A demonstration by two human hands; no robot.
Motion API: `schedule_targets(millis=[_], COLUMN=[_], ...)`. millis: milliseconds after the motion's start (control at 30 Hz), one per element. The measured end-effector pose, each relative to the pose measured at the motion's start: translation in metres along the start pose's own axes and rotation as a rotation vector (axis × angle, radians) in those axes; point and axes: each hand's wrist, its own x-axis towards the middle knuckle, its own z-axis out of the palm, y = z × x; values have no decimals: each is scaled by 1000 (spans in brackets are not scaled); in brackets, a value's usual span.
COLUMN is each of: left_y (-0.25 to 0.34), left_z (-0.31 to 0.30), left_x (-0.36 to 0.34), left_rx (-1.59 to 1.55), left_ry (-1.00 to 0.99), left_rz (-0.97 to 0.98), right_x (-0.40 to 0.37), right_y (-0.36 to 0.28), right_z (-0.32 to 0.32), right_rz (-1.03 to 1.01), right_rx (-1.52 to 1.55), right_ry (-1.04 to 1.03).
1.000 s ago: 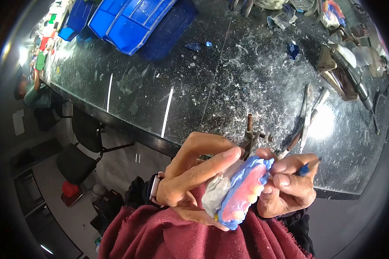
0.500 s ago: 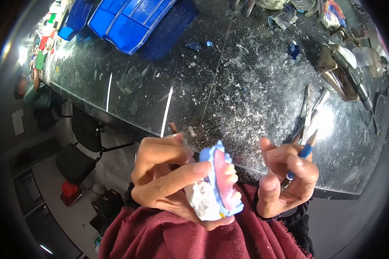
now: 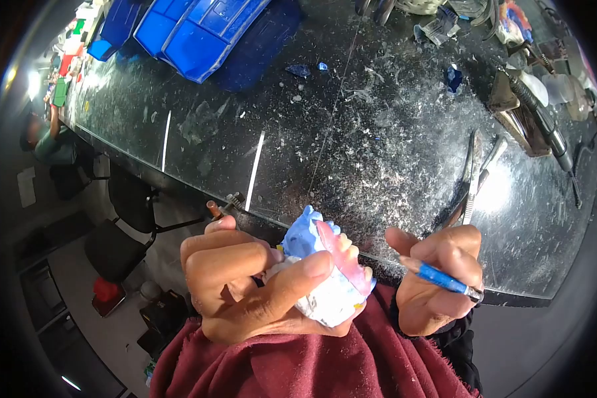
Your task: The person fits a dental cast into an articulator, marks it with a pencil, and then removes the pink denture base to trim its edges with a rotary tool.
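My left hand [image 3: 252, 285] is wrapped round a dental model [image 3: 328, 295] with a white plaster base, a blue part at the top and a pink gum strip with cream teeth facing right. Its thumb presses on the white plaster. A tool with a brown end [image 3: 213, 209] and a metal part sticks out above the fingers of this hand. To the right, apart from the model, my right hand [image 3: 438, 285] holds a short blue pencil [image 3: 441, 278], its bare wooden end pointing up and left.
White dust and scraps lie on the dark table [image 3: 298, 146]. Metal tools [image 3: 472, 179] rest near its right front. A handpiece [image 3: 540, 123] lies at the right. Blue bins [image 3: 202, 36] stand at the back left. A person [image 3: 53, 139] is at the far left, beyond black chairs [image 3: 131, 202].
The model has turned in my left hand, showing more white plaster. The brown-ended tool has moved left. In my right hand the pencil has swung round, and now shows along its length.
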Motion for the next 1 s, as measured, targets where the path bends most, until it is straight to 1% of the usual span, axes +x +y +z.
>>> schedule_targets(millis=[100,200,300,400,467,500,567,667,867,1000], left_y=[0,0,0,2,0,0,0,0,1,1], left_z=[-5,-7,-12,-13,-24,-29,-31,-31,-30,-31], left_x=[1,0,0,4,9,12,16,22,23,23], left_rx=[-11,-12,-23,16,14,15,28,43,54,57], left_ry=[-53,-85,-117,-115,-293,-382,-405,-419,-416,-437], left_rz=[-12,-24,-32,-4,57,88,111,148,141,136], right_x=[-2,-4,-3,-4,-3,-1,3,4,1,-3], right_y=[0,3,-3,-9,-11,-11,-9,-11,-7,-8], right_z=[8,8,7,10,12,9,0,-3,2,2], right_rz=[-23,-47,0,59,80,74,62,74,35,57], right_rx=[100,179,251,261,211,173,100,89,163,155], right_ry=[45,23,23,89,105,31,-116,-143,-77,-63])
